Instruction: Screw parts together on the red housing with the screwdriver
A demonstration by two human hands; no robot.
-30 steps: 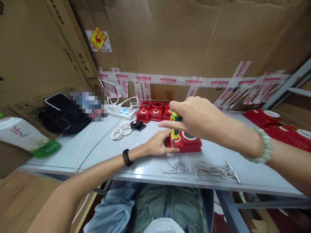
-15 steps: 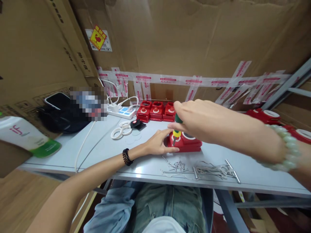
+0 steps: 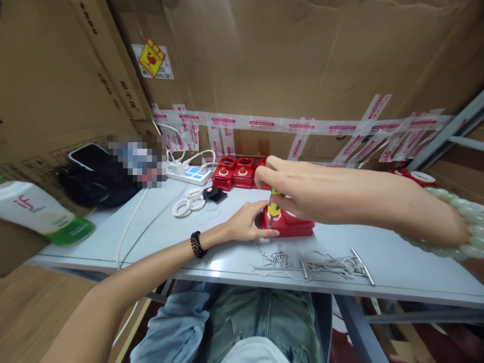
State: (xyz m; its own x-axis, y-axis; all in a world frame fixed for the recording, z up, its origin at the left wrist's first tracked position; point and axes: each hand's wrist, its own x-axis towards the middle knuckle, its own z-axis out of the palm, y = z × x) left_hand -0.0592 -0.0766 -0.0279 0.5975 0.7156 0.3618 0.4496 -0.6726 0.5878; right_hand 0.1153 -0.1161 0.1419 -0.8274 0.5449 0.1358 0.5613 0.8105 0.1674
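the red housing [image 3: 293,225] sits near the front middle of the grey table [image 3: 397,262] and serves as the landmark here; the left hand [image 3: 245,224] lies against its left side, fingers spread narrow and flat, thumb along the front edge, pinning it down; the right hand [image 3: 298,189] hangs above it, fingers curled tight round the yellow-and-green screwdriver [image 3: 274,206], whose tip points down into the left end of the housing; by the look of it a screw is being driven into that end, and the move in hand calls for keeping the driver upright on the screw head while the other hand stops the housing from turning.

just in front of the housing lies a pile of loose screws [image 3: 278,258], with a tangle of thin metal pins [image 3: 336,267] to its right; behind the housing stands a row of small red units [image 3: 242,174]; to their left a white power strip [image 3: 189,175]; left of the housing, white scissors [image 3: 189,201].

the driver's tip and the screw itself are hidden behind the right hand's fingers; whether the bit is seated cannot be told; most of the handle is covered by the palm; the housing's top openings are masked by the right hand; the right wrist with its pale bead bracelet [image 3: 459,227] is cut by the frame's edge; one patch behind the scissors is blurred out.
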